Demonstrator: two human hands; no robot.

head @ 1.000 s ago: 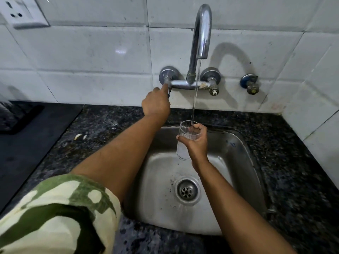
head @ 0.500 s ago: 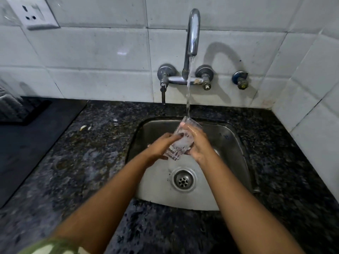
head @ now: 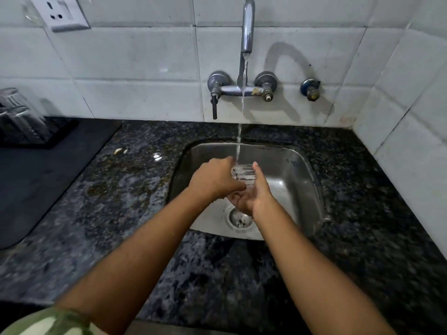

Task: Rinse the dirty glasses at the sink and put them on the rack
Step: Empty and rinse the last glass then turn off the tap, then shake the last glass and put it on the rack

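A clear drinking glass (head: 243, 174) is held over the steel sink (head: 297, 170), right under the stream of water from the wall tap (head: 247, 27). My right hand (head: 254, 194) cups the glass from below and on its right side. My left hand (head: 215, 180) is closed over the glass's left side, its fingers across the wall. Most of the glass is hidden between the two hands. At the far left, more clear glasses (head: 17, 117) stand on a dark rack (head: 55, 139).
Dark speckled stone counter (head: 116, 201) surrounds the sink. A black mat (head: 36, 180) lies on its left part. The tap lever (head: 214, 105) hangs down left of the spout; a separate valve (head: 310, 89) is on the tiled wall. A socket (head: 60, 14) sits top left.
One second ago my left hand was at the tap lever and the water ran thin. It has come down onto the glass, the stream is fuller, and the glass sits lower in the sink.
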